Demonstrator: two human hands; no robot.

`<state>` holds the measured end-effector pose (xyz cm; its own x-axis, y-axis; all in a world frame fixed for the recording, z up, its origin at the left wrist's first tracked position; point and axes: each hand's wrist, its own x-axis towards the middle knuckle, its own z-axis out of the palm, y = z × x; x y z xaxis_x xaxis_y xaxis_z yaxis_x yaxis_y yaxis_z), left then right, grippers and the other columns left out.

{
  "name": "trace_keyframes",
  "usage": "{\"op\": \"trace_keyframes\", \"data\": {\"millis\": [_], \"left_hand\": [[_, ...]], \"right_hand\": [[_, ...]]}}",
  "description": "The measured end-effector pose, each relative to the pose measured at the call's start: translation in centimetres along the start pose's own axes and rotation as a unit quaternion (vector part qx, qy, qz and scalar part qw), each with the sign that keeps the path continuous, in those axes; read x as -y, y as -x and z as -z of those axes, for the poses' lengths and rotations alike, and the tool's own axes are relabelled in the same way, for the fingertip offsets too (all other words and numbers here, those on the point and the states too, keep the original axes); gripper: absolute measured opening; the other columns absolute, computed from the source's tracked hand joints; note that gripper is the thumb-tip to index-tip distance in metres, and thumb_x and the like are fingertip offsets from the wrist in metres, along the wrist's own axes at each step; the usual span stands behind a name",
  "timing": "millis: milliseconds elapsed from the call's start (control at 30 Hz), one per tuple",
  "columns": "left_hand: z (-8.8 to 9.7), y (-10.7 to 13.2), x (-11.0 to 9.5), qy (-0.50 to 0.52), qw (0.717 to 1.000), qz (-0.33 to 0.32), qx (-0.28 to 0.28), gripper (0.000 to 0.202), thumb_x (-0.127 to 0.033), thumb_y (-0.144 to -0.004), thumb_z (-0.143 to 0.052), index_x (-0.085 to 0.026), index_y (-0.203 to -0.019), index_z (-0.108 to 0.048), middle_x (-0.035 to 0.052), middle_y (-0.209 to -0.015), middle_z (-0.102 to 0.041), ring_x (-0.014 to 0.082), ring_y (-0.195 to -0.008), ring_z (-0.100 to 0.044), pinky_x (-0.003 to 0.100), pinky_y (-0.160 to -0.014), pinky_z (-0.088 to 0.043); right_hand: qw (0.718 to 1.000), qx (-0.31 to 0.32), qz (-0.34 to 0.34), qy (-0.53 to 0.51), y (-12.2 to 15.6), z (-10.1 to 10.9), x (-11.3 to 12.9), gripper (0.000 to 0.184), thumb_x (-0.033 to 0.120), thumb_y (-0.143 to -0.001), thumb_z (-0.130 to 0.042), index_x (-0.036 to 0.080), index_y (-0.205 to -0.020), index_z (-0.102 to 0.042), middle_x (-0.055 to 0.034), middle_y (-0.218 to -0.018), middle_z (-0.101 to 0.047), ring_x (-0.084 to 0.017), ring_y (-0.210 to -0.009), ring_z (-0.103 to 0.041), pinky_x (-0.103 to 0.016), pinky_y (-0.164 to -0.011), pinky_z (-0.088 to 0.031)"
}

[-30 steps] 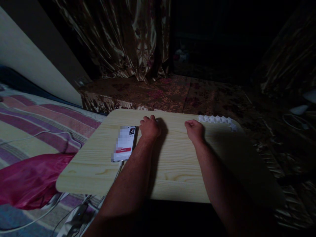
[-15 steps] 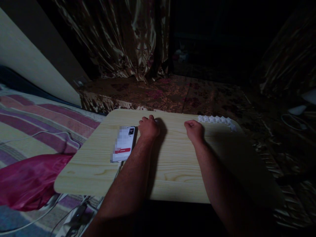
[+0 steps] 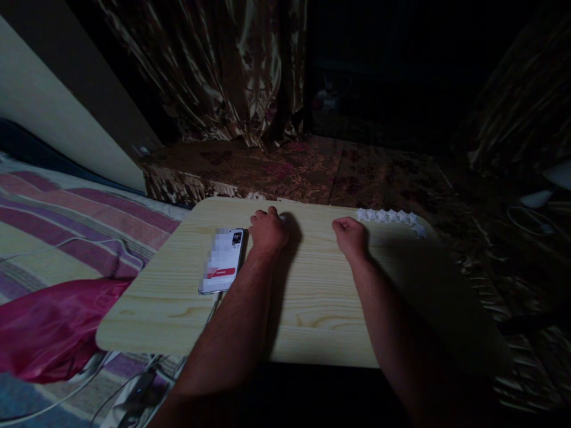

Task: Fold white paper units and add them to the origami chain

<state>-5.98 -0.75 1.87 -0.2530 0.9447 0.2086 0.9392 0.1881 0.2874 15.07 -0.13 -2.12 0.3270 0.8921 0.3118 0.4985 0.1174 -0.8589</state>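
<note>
My left hand (image 3: 269,232) rests on the far half of the light wooden table (image 3: 312,315), just right of a phone (image 3: 225,261). Its fingers are curled, and a small pale spot shows beside the thumb side; what it holds, if anything, is hidden. My right hand (image 3: 351,238) lies in a loose fist farther right, with nothing visible in it. To the right of that fist, several small white folded stars (image 3: 387,216) stand in a row along the table's far edge. One more star (image 3: 418,230) sits a little nearer, at the row's right end.
A cable (image 3: 215,306) runs from the phone towards the near edge. Left of the table are a striped bed cover (image 3: 80,220), a pink cloth or bag (image 3: 57,327) and a power strip (image 3: 134,395). Behind lies a patterned ledge (image 3: 285,169) under curtains (image 3: 250,71). The right side is dark.
</note>
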Motion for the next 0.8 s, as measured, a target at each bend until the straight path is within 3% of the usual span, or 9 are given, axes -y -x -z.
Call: {"op": "trace_keyframes", "data": {"millis": [333,567,800], "left_hand": [[0.4,0.2,-0.2,0.017,1.0,-0.003,-0.02,0.043,-0.026,-0.077,-0.052,-0.019,-0.119,-0.049,0.0176,-0.111,-0.049,0.0337,-0.106,-0.045,0.041,-0.074,-0.045],[0.8,0.1,-0.4,0.023,0.999,-0.013,-0.042,0.042,-0.026,-0.077,-0.053,-0.016,-0.118,-0.051,0.0171,-0.111,-0.051,0.0312,-0.106,-0.047,0.042,-0.088,-0.04],[1.1,-0.1,-0.6,0.097,0.988,-0.037,-0.117,0.046,-0.027,-0.075,-0.057,-0.015,-0.119,-0.05,0.0151,-0.114,-0.05,0.0267,-0.1,-0.054,0.036,-0.088,-0.041]], "right_hand": [[1.0,0.001,0.0,-0.003,0.0,0.1,0.1,0.021,0.035,-0.073,-0.055,0.019,-0.075,-0.069,-0.0022,-0.068,-0.069,-0.015,-0.062,-0.063,-0.023,-0.059,-0.046],[1.0,0.008,0.002,0.006,0.0,0.1,-0.1,0.024,0.036,-0.074,-0.054,0.019,-0.077,-0.07,-0.0027,-0.071,-0.07,-0.015,-0.064,-0.063,-0.023,-0.062,-0.047],[1.0,0.005,-0.002,0.015,0.1,0.2,0.1,0.024,0.036,-0.074,-0.055,0.018,-0.076,-0.07,-0.0023,-0.069,-0.069,-0.015,-0.063,-0.062,-0.024,-0.061,-0.046]]}}
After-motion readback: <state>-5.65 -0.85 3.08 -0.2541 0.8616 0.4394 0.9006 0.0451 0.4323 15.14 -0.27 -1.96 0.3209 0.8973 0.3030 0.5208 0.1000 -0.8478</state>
